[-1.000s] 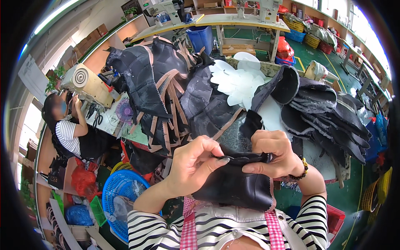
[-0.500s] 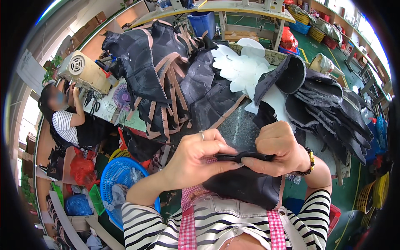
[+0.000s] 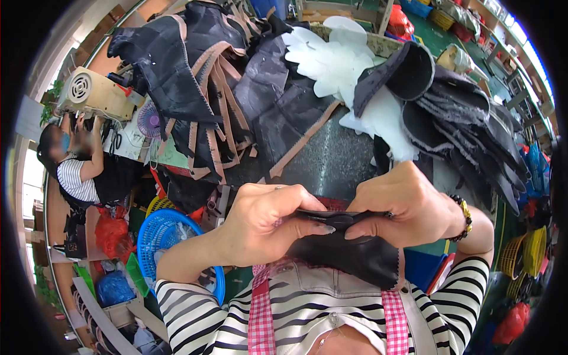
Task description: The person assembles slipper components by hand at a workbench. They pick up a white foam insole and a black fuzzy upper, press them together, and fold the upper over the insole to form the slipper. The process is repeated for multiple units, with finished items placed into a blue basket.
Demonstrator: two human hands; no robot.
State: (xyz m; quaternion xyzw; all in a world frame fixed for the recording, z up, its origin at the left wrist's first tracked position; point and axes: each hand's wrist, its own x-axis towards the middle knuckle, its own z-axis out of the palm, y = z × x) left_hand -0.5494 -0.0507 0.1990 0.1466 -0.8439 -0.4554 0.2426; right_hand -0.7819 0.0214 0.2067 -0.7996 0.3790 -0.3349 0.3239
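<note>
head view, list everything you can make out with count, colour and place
black piece: one, black with pinkish edge, between both hands
trimmed pieces: pile, black with tan toothed edges, table's left and middle
petal-shaped sheets: stack, white, table's middle
fuzzy-edged pieces: stack, dark grey, table's right
table: one, grey speckled top, ahead
sewing machine: one, cream, left
fan: one, purple, beside the machine
co-worker: one, striped top, at the machine
large basket: one, blue, lower left
red bags: at least two, left and top right
bracelet: one, dark and gold, right wrist
straps: two, pink checked, chest
left hand: one, bare, pinching the black piece
right hand: one, bare, pinching it too
</note>
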